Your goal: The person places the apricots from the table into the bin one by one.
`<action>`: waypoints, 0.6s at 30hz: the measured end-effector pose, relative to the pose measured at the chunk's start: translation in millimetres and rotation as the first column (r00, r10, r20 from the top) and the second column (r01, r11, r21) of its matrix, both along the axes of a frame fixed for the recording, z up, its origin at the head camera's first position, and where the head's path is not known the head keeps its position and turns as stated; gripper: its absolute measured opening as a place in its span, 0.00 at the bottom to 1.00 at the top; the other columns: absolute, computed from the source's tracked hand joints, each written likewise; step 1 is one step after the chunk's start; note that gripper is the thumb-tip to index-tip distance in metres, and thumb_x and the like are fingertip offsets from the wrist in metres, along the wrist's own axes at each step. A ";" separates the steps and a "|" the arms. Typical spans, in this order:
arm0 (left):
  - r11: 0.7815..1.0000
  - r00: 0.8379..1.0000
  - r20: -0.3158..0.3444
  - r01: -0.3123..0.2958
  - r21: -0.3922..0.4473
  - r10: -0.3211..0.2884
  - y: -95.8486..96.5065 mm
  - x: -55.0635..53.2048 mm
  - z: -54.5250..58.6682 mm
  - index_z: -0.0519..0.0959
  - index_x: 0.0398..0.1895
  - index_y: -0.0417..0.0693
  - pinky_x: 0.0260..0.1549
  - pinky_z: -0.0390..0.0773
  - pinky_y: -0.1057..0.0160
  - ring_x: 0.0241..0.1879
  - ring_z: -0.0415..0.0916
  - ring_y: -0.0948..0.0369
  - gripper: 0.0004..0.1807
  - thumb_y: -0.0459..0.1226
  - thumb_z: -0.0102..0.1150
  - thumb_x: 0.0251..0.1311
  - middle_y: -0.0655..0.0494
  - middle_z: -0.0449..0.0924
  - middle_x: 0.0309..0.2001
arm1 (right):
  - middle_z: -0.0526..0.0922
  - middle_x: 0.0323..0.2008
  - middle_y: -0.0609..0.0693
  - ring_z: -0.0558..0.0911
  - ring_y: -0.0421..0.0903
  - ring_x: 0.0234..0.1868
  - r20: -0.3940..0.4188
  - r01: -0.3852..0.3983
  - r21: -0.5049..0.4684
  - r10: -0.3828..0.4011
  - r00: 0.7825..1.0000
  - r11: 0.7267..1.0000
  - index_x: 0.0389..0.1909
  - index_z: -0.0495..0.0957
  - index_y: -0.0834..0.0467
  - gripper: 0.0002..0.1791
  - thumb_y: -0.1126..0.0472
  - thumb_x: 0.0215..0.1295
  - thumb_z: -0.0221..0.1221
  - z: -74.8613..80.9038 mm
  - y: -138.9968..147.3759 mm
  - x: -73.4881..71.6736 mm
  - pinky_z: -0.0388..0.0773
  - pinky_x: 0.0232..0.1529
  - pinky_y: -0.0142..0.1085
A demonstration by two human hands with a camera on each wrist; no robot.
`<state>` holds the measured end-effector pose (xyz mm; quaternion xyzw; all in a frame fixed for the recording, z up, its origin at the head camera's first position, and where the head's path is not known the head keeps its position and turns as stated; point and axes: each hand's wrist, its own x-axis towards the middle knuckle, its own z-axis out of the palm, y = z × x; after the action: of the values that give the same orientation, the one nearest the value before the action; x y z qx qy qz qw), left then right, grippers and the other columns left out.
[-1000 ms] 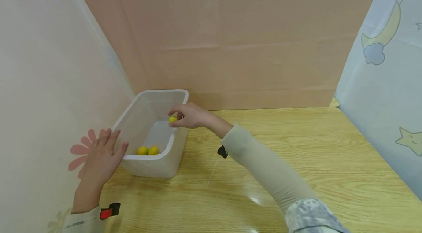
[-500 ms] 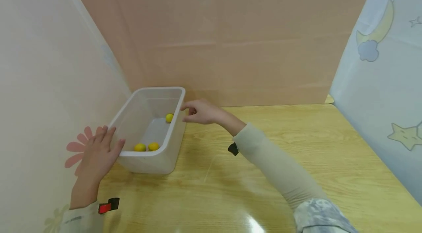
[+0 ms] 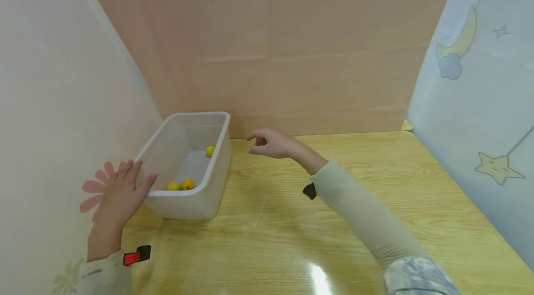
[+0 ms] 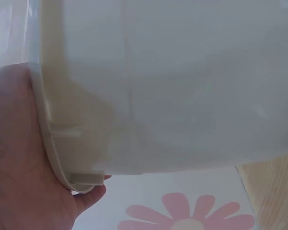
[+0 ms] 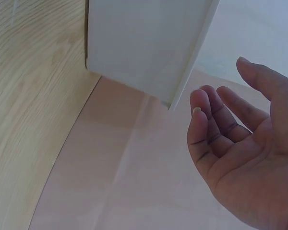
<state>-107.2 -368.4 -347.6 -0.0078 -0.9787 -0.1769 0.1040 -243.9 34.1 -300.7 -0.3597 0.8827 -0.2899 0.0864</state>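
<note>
A white plastic bin [image 3: 217,169] stands on the wooden table at the left. Two small yellow lemon-like fruits, a left one [image 3: 174,186] and a right one [image 3: 187,184], lie inside near its front wall. A third yellow fruit [image 3: 210,150] is by the right wall, partly hidden by the rim. My left hand [image 3: 121,195] rests on the bin's front left corner, fingers extended and thumb near the front rim; the left wrist view shows it against the rim [image 4: 45,120]. Right of the bin, my right hand [image 3: 273,143] hovers with loosely bent fingers, holding nothing.
The wooden table [image 3: 333,239] extends to the right of the bin. A brown sheet [image 3: 292,54] forms the back wall. White panels with printed flowers and a moon stand at the left [image 3: 50,77] and right [image 3: 492,109].
My right hand let go of the third fruit inside the bin, then moved out over the rim and to the right. My left hand has stayed on the bin's corner.
</note>
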 end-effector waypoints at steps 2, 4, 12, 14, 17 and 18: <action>1.000 1.000 0.003 -0.004 -0.003 0.004 0.1 -0.7 0.2 0.50 0.78 0.31 0.63 0.49 0.23 0.73 0.42 0.26 0.44 0.58 0.37 0.76 0.24 0.44 0.76 | 0.85 0.43 0.48 0.82 0.47 0.47 0.007 0.012 -0.004 -0.012 1.000 1.000 0.67 0.75 0.54 0.26 0.49 0.73 0.60 -2.5 7.7 -1.2 0.79 0.53 0.43; 1.000 1.000 -0.010 -0.012 -0.013 0.012 0.7 1.5 1.8 0.52 0.77 0.31 0.63 0.49 0.22 0.73 0.43 0.26 0.44 0.59 0.38 0.76 0.24 0.45 0.76 | 0.85 0.44 0.48 0.82 0.47 0.47 0.013 0.022 -0.010 -0.022 1.000 1.000 0.67 0.75 0.55 0.26 0.49 0.73 0.60 -5.2 14.2 -2.2 0.79 0.54 0.45; 0.996 0.993 -0.077 0.082 -0.031 -0.084 38.6 5.3 15.0 0.57 0.76 0.33 0.66 0.50 0.26 0.71 0.50 0.27 0.40 0.57 0.42 0.76 0.28 0.52 0.76 | 0.86 0.43 0.48 0.83 0.46 0.45 -0.007 0.076 -0.044 -0.077 0.997 0.996 0.64 0.77 0.57 0.23 0.52 0.73 0.60 -23.4 44.0 -5.2 0.79 0.53 0.45; 0.992 0.990 -0.069 0.126 -0.020 -0.127 56.1 4.0 18.3 0.58 0.76 0.33 0.68 0.51 0.29 0.71 0.51 0.29 0.40 0.56 0.43 0.77 0.28 0.54 0.75 | 0.86 0.42 0.48 0.83 0.45 0.43 -0.003 0.095 -0.055 -0.095 0.995 0.994 0.63 0.78 0.57 0.22 0.52 0.73 0.60 -29.8 51.5 -4.9 0.79 0.51 0.44; 0.985 0.984 -0.050 0.171 -0.033 -0.173 78.9 1.4 22.4 0.58 0.76 0.33 0.68 0.53 0.31 0.72 0.53 0.31 0.40 0.56 0.43 0.77 0.30 0.56 0.75 | 0.86 0.43 0.48 0.82 0.45 0.43 0.007 0.124 -0.070 -0.124 0.992 0.990 0.63 0.78 0.58 0.22 0.53 0.73 0.60 -38.8 61.1 -3.7 0.79 0.50 0.44; 0.982 0.981 -0.049 0.187 -0.038 -0.189 85.5 0.5 23.5 0.59 0.76 0.33 0.69 0.53 0.31 0.72 0.54 0.31 0.39 0.56 0.44 0.77 0.30 0.57 0.75 | 0.86 0.43 0.48 0.82 0.45 0.43 0.010 0.130 -0.078 -0.130 0.992 0.988 0.62 0.78 0.58 0.21 0.53 0.73 0.60 -41.2 64.0 -3.0 0.80 0.50 0.44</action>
<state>-106.8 -282.9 -324.1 -0.1065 -0.9733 -0.1694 0.1124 -246.9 98.1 -341.9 -0.3039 0.8920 -0.3302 0.0552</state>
